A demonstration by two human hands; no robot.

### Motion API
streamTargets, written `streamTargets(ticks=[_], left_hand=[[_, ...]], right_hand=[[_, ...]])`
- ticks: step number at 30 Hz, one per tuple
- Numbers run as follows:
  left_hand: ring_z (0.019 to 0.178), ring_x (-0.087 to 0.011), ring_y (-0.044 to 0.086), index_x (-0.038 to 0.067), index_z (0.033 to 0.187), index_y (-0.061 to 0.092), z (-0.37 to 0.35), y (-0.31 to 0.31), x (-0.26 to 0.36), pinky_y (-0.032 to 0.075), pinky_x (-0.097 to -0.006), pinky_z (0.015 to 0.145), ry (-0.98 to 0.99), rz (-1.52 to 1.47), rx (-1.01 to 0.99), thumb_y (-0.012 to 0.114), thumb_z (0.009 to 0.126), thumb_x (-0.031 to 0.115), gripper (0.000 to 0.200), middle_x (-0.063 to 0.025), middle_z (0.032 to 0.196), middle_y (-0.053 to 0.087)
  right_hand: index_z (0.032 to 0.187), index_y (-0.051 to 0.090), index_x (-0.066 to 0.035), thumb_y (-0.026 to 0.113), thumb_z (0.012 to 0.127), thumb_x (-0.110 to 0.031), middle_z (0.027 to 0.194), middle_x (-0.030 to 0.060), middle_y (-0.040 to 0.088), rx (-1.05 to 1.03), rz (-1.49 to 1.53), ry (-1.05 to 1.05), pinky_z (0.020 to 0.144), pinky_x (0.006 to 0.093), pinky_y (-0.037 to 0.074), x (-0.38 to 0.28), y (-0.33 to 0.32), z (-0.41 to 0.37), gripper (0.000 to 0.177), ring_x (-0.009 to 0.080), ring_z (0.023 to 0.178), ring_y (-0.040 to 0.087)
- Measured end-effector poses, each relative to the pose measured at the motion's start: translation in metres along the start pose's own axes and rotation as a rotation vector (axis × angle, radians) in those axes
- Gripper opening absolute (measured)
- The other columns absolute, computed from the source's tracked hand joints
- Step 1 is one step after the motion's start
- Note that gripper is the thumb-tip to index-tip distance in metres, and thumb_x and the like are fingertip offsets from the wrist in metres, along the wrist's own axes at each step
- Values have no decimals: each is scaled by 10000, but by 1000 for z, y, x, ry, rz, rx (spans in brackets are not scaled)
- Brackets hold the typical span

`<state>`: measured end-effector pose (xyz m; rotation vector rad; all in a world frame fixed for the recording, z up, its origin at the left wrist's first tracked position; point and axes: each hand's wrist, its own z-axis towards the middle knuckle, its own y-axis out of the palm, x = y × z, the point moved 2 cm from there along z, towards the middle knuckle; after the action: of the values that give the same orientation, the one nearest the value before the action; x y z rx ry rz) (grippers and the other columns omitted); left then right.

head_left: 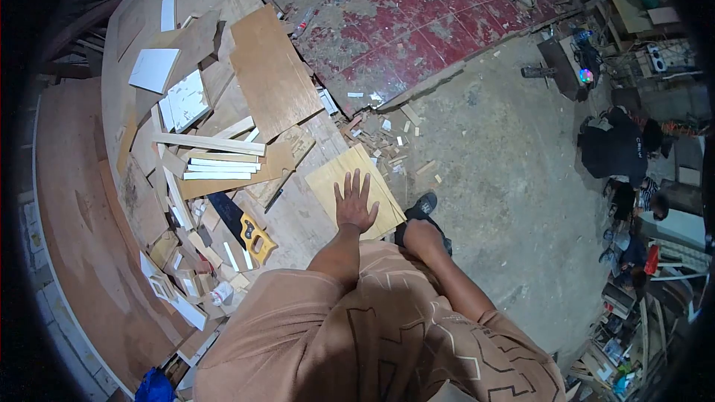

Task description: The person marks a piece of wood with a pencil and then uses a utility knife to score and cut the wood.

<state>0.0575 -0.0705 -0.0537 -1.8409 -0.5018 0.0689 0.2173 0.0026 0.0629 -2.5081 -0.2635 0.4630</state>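
Observation:
My left hand lies flat with fingers spread on a pale square plywood panel that rests at the near corner of the workbench. My right hand is closed into a fist and hangs off the bench edge, just above my dark shoe; I see nothing in it. A handsaw with a yellow handle lies on the bench to the left of the panel, apart from both hands.
Several wood strips and offcuts and a large brown plywood sheet cover the bench. Wood scraps litter the concrete floor. A person in dark clothes crouches at far right among tools and clutter.

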Motion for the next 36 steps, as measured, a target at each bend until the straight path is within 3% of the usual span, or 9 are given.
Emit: streamTargets(ticks=[2,10,18,22,24,26,28,33,36], left_hand=[[1478,-320,28,173,1542,145,-2,2,1,12,-597,1151,-17,13,5,461,886,515,804,-104,1607,69],[1476,-324,41,177,1544,132,-1,2,1,18,-607,1146,-28,19,21,471,886,515,814,-110,1604,78],[1474,-338,37,168,1543,131,-1,2,2,24,-625,1137,-19,22,16,464,894,512,807,-123,1602,79],[1474,-358,15,152,1544,117,-1,-4,3,9,-639,1130,8,85,-56,443,897,532,818,-136,1604,56],[1475,-355,13,158,1544,116,-2,-4,3,6,-636,1131,9,67,-51,443,892,540,824,-133,1605,52],[1476,-351,10,163,1545,114,3,-6,0,3,-634,1132,0,52,-31,442,887,549,831,-130,1607,49],[1479,-340,13,177,1546,112,-1,-5,0,-2,-633,1133,5,-1,-10,461,869,558,852,-125,1608,50],[1478,-335,31,187,1543,133,-3,-9,-2,4,-640,1132,0,-42,-8,494,844,553,868,-118,1606,66],[1477,-334,45,192,1536,165,0,-9,3,5,-659,1122,-27,-44,18,503,839,544,851,-108,1605,77]], right_hand=[[903,687,46,526,834,-87,918,274,674,-54,-37,-67,766,465,548,-3,9,14,220,410,902,674],[890,694,38,510,844,-112,927,265,676,104,104,62,743,475,545,4,31,32,242,404,868,679],[897,713,30,558,818,-95,922,270,679,58,15,86,764,460,554,-8,-17,-46,214,409,875,682],[916,699,19,527,842,-106,920,260,681,54,22,45,744,464,556,-3,28,21,225,401,867,685],[949,655,22,486,868,-117,903,254,681,156,9,-36,717,476,552,7,63,70,233,402,840,686],[959,634,20,470,877,-121,893,253,681,212,21,-37,708,485,549,9,67,70,230,404,828,685],[969,614,17,454,886,-125,883,252,681,254,39,-29,699,493,546,9,65,49,228,406,817,684],[938,599,59,499,856,-118,869,265,678,84,-77,-46,704,501,540,22,25,-37,219,410,817,684],[902,623,79,529,831,-120,890,279,677,56,-92,-35,722,494,542,-5,-20,-66,231,419,841,682]])
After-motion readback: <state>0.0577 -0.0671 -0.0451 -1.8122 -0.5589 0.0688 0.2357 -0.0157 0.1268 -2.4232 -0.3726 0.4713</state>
